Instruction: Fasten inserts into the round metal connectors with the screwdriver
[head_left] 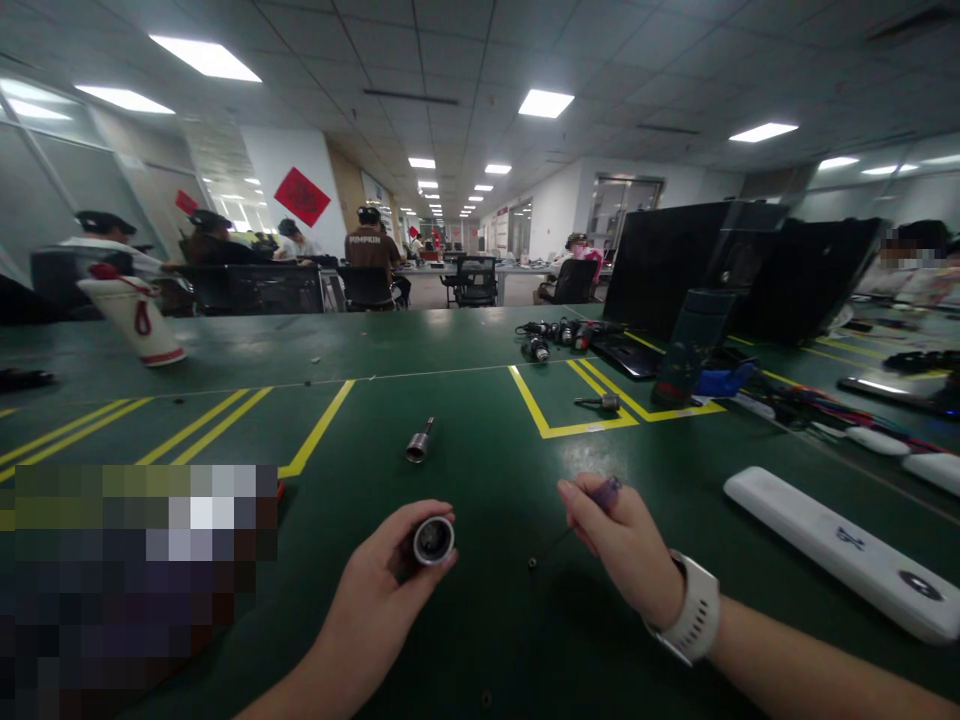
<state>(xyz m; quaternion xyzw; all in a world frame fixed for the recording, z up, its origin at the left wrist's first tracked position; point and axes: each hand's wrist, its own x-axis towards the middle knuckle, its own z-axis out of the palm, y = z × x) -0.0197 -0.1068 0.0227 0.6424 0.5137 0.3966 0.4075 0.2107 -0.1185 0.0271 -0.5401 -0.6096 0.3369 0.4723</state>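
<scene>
My left hand (390,580) is wrapped round a round metal socket (433,541), its open end turned up toward me. In my right hand (626,540), which wears a pale watch, is a screwdriver (609,491) with a purple see-through handle. Its thin dark shaft slants down and left toward a small nut-like metal piece (532,563) on the green table (480,640); I cannot tell whether the tip touches it. Beyond my left hand lies a metal socket with a shank (418,442). A similar socketed piece (600,402) rests inside a yellow-taped box farther back.
A long white case (840,550) lies at right. Behind it stand a dark bottle (694,345), black screens (667,265) and cables (817,410). Dark tools (555,335) are heaped at the back. A white cup (135,315) and a blurred-out object (135,580) are at left. People sit beyond.
</scene>
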